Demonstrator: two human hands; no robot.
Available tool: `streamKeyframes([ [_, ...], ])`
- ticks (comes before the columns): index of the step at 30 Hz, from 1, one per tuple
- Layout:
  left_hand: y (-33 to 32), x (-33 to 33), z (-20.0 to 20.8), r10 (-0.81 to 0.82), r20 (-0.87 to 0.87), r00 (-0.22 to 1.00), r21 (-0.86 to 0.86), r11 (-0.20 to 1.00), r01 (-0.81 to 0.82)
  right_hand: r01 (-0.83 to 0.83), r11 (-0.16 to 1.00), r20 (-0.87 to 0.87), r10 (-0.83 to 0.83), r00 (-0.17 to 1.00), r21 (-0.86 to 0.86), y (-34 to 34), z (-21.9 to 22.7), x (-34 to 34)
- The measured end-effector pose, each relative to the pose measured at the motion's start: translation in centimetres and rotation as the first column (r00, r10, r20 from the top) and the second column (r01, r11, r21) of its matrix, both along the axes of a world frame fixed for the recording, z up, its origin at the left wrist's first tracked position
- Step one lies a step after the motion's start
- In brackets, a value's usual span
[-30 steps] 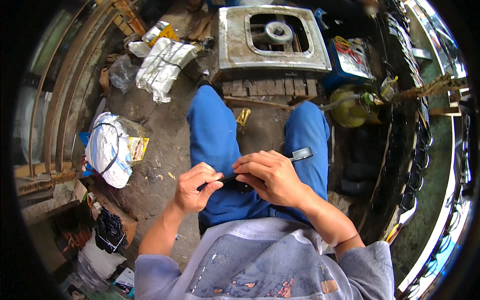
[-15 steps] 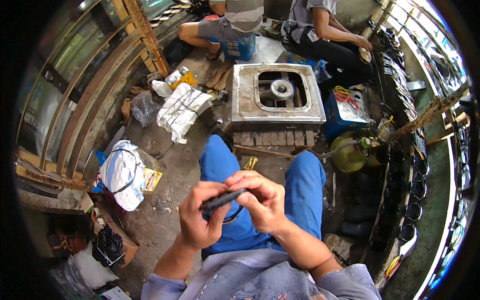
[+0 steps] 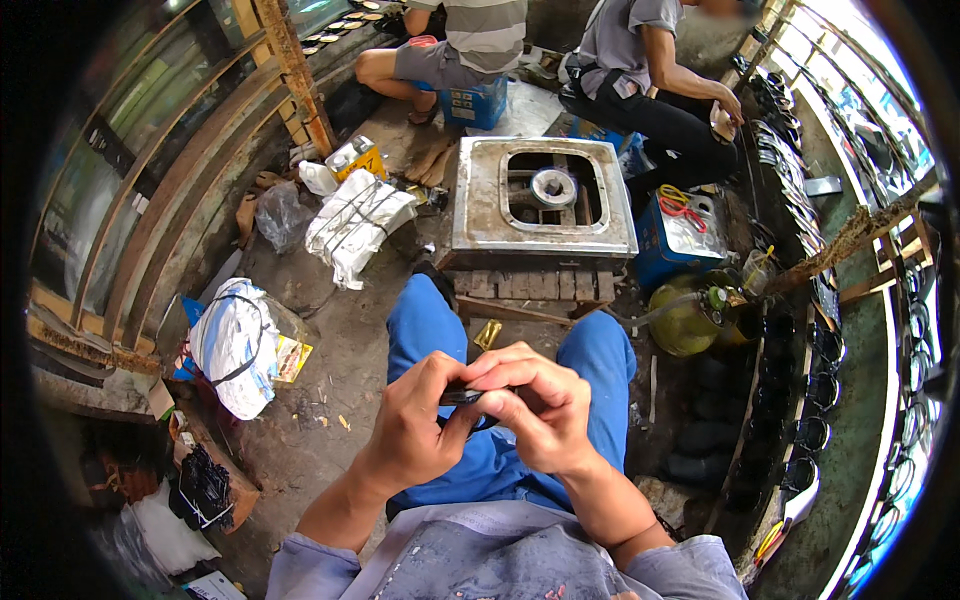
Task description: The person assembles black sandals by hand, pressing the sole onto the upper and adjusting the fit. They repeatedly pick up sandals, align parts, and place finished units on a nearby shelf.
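Two tied white bags (image 3: 225, 345) lie leftward, contents hidden. Black piece (image 3: 460, 397) sits between my left grip (image 3: 413, 425) and right grip (image 3: 548, 415), both pinching it!

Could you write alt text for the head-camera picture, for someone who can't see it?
Seen from above, a person's left hand and right hand together pinch a small black item over blue trousers. Ahead stands a worn open-topped metal box; white bundles lie to the left, and two other people are farther back.

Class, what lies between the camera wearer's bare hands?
A glossy black object, partly hidden, held by the left hand and right hand; the head view shows it.
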State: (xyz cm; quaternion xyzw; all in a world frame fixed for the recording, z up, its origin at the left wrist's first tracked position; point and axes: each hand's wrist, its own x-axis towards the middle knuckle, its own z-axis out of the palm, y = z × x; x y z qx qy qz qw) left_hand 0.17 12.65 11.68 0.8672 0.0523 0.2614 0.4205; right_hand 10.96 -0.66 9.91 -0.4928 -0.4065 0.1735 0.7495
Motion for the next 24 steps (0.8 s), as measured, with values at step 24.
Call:
streamKeyframes([
  [24,-0.8,0.2,-4.4,0.06,-0.024,0.998,-0.005,0.998,-0.06,0.301,0.951,-0.026,-0.3,0.953,0.063,-5.7,-1.9,4.0],
])
